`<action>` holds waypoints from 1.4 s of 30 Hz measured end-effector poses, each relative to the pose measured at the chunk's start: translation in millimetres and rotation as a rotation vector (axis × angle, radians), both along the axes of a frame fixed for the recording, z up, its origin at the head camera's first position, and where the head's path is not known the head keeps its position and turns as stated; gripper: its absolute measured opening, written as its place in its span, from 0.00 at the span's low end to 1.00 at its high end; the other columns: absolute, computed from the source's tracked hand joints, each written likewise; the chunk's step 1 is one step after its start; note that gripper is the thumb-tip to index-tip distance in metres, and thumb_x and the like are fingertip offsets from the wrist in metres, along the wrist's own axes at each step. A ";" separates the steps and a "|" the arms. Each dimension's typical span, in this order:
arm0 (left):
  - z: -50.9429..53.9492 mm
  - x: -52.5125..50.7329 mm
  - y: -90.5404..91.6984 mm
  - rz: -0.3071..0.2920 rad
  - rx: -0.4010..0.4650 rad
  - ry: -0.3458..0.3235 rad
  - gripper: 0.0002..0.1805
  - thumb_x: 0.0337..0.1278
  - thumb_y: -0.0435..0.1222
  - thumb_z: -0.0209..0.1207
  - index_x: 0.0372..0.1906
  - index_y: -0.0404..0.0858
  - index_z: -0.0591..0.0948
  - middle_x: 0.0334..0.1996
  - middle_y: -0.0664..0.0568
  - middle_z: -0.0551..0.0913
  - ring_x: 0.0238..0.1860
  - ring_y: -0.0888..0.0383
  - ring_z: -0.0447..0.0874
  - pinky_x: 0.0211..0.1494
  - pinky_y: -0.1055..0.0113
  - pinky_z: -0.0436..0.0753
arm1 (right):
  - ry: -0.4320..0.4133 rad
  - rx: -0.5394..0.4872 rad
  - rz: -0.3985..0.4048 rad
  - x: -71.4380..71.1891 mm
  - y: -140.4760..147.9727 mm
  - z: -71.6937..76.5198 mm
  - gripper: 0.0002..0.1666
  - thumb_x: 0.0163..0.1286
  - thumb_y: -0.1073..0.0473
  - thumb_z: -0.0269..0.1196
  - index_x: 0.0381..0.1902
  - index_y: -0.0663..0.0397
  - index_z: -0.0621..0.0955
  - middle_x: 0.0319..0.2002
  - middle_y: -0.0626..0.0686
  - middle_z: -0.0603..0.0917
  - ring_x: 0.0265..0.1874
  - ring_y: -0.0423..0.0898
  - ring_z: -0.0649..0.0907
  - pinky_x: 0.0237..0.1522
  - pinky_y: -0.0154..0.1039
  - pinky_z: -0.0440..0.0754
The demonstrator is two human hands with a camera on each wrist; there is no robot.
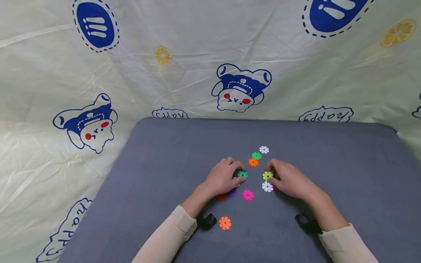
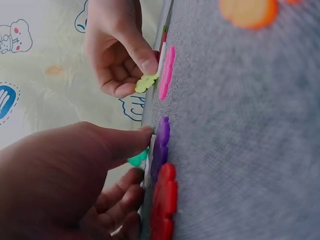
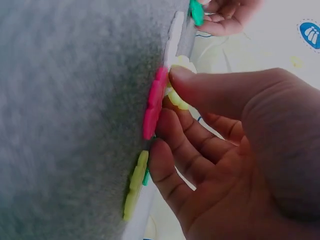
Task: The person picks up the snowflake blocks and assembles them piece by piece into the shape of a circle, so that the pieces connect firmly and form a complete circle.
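Sleeves of cream cloth (image 1: pixel 167 233) nearest, with black curved fittings (image 1: pixel 208 222) at both wrists. Beside the left one, orange plastic disc with a notched, flower-like rim (image 1: pixel 225 223), flat on the grey cloth-covered tabletop (image 1: pixel 148 182). Farther up, red notched disc (image 2: pixel 165 202) and purple notched disc (image 2: pixel 161 150), close together, partly behind the left hand (image 1: pixel 225 177) in the head view; to their right, bright pink notched disc (image 1: pixel 248 195), apart from both. Then crimson notched disc (image 3: pixel 155 102), close under the right hand (image 1: pixel 289 179), near a white notched disc (image 1: pixel 267 187). Pinches teal-green notched disc (image 1: pixel 242 175) between left thumb and fingers. Opposite, pinches yellow-green notched disc (image 1: pixel 268 176) between right thumb and fingers, tilted in the right wrist view. Cannot tell whether the teal-green one touches the tabletop. Beyond both hands, second orange disc (image 1: pixel 253 162), green notched disc (image 1: pixel 256 156) right against it, and second white disc (image 1: pixel 264 149) near. Farthest, pale backdrop cloth (image 1: pixel 184 87) with blue cartoon prints and orange slices.
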State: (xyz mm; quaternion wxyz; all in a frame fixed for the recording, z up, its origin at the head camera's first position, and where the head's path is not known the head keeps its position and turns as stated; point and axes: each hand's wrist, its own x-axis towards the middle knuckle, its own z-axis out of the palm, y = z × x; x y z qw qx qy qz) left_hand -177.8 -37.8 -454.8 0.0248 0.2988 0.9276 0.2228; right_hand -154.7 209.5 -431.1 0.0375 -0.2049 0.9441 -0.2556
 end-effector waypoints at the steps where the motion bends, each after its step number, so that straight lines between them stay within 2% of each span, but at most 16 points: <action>1: -0.9 0.6 0.9 -0.003 0.037 -0.019 0.13 0.62 0.48 0.60 0.50 0.51 0.80 0.40 0.60 0.75 0.38 0.63 0.70 0.39 0.69 0.73 | -0.008 -0.014 -0.003 0.8 0.9 -0.6 0.14 0.59 0.65 0.68 0.40 0.57 0.75 0.28 0.47 0.74 0.27 0.43 0.73 0.30 0.40 0.73; 5: -2.8 3.0 3.2 -0.006 0.213 -0.096 0.09 0.66 0.41 0.58 0.48 0.47 0.78 0.29 0.61 0.74 0.29 0.65 0.71 0.32 0.72 0.72 | -0.010 -0.052 -0.020 4.7 4.5 -2.2 0.12 0.62 0.67 0.66 0.42 0.57 0.75 0.27 0.46 0.75 0.26 0.42 0.74 0.29 0.39 0.75; 9: -0.8 3.6 1.8 0.041 0.406 -0.176 0.08 0.67 0.38 0.56 0.48 0.46 0.81 0.26 0.59 0.74 0.25 0.62 0.71 0.28 0.71 0.73 | 0.002 -0.094 -0.037 6.5 4.1 -1.0 0.12 0.62 0.65 0.66 0.43 0.56 0.78 0.28 0.44 0.77 0.27 0.42 0.75 0.29 0.38 0.76; 14: 6.2 4.8 1.2 0.121 0.629 -0.379 0.10 0.67 0.37 0.56 0.49 0.42 0.83 0.29 0.57 0.81 0.29 0.59 0.82 0.33 0.68 0.80 | 0.031 -0.181 -0.048 7.7 -3.6 5.0 0.09 0.62 0.64 0.68 0.40 0.50 0.82 0.29 0.43 0.79 0.28 0.42 0.76 0.30 0.37 0.78; 19: 16.1 8.6 3.2 0.129 0.734 -0.497 0.13 0.64 0.35 0.59 0.51 0.38 0.82 0.31 0.55 0.84 0.31 0.53 0.85 0.39 0.60 0.83 | 0.084 -0.271 -0.024 9.5 -13.1 11.9 0.08 0.62 0.64 0.68 0.38 0.47 0.81 0.30 0.42 0.80 0.28 0.40 0.78 0.32 0.36 0.79; 25: 21.8 12.9 7.7 0.122 0.811 -0.593 0.13 0.62 0.34 0.62 0.49 0.34 0.82 0.30 0.51 0.86 0.28 0.52 0.85 0.41 0.55 0.83 | 0.129 -0.319 -0.008 12.8 -17.5 14.2 0.09 0.62 0.65 0.68 0.38 0.47 0.81 0.32 0.42 0.80 0.28 0.38 0.78 0.32 0.36 0.80; 34: 21.2 13.8 8.3 0.110 0.786 -0.577 0.09 0.62 0.34 0.61 0.46 0.37 0.83 0.28 0.52 0.85 0.27 0.52 0.84 0.39 0.49 0.82 | 0.138 -0.332 0.035 13.7 -20.9 13.0 0.12 0.61 0.65 0.69 0.39 0.44 0.81 0.34 0.39 0.80 0.30 0.37 0.80 0.33 0.38 0.81; 42: 22.6 15.9 5.5 0.092 0.747 -0.552 0.10 0.61 0.35 0.62 0.46 0.37 0.83 0.26 0.51 0.84 0.28 0.47 0.84 0.36 0.50 0.82 | 0.146 -0.338 0.074 14.4 -23.1 11.6 0.13 0.60 0.65 0.69 0.38 0.41 0.82 0.34 0.38 0.79 0.29 0.37 0.79 0.30 0.36 0.81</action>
